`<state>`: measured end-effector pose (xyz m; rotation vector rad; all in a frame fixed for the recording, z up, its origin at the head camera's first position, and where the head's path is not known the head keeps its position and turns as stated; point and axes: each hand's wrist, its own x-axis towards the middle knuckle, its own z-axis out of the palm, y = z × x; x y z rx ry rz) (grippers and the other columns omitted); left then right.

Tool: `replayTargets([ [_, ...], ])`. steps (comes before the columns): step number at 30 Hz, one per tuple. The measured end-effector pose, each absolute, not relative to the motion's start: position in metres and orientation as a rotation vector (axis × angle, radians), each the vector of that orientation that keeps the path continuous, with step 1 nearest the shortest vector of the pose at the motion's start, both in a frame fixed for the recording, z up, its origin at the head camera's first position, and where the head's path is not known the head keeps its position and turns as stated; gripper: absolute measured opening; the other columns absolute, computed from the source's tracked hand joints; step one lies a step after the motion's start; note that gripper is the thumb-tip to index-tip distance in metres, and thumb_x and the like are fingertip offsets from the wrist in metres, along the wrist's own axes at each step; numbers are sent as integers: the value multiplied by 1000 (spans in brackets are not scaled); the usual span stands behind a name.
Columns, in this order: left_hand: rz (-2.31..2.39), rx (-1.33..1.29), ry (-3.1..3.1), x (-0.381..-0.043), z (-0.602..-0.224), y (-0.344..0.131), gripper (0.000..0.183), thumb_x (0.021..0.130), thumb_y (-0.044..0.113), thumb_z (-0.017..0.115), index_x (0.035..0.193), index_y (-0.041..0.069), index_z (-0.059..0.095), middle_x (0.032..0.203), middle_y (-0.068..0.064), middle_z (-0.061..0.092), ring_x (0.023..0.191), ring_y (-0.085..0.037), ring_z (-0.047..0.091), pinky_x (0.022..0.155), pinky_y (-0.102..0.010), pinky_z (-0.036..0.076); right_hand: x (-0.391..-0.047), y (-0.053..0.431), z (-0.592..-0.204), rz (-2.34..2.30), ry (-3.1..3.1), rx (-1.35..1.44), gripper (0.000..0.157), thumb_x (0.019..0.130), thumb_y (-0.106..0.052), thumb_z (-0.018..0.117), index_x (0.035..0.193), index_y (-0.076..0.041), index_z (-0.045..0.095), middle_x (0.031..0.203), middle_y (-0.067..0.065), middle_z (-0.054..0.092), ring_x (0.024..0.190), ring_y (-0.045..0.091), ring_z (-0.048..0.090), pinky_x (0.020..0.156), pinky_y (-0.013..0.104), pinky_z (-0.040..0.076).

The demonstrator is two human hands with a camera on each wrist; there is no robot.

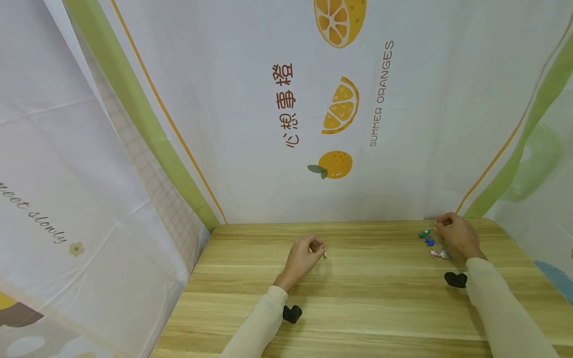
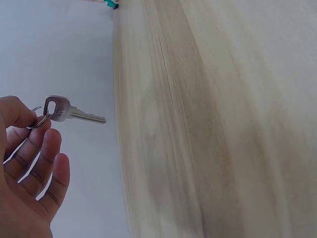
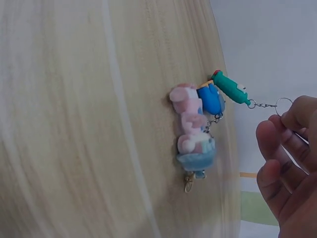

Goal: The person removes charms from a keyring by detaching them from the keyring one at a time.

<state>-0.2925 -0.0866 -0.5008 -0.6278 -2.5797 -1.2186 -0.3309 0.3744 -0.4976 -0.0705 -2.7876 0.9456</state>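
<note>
Thumb and fingertips of my left hand (image 1: 304, 256) pinch a thin metal split ring (image 2: 41, 122) above the table's middle. A silver key (image 2: 61, 109) hangs on that ring, its blade pointing away from the fingers. Far to the right, near the back edge, my right hand (image 1: 458, 236) pinches the ring (image 3: 284, 100) of a green keychain (image 3: 230, 88); a short chain links ring and figure. Right beside the green figure lies a blue keychain (image 3: 212, 99). Closer in on the table is a pink figure charm (image 3: 188, 106) with a pale blue base (image 3: 195, 161) and a gold clasp (image 3: 188, 183).
The wood-grain table (image 1: 380, 308) ends at the back against a white cloth (image 1: 250, 189) printed with oranges and lettering. More cloth (image 1: 134, 233) hangs along the left side. Black devices sit beside the left sleeve (image 1: 261, 323) and right sleeve (image 1: 497, 293).
</note>
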Motion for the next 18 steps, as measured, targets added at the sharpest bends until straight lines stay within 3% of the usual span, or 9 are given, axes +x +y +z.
replayTargets([
  [9,-1220,-619,-2579,-295,-500,-89,11,104,18,68,106,14,77,93,2,73,80,-7,62,70,-23,52,-328,380,-501,915,-2796,-118,34,108,-24,55,120,7,62,106,26,69,80,26,65,61,30,43],
  [18,-1274,-571,-2596,-295,-502,-89,13,106,21,67,109,15,78,97,2,75,85,-9,65,71,-23,53,-324,384,-507,928,-2798,-162,28,107,-21,55,115,4,63,97,19,70,79,24,64,60,31,42],
])
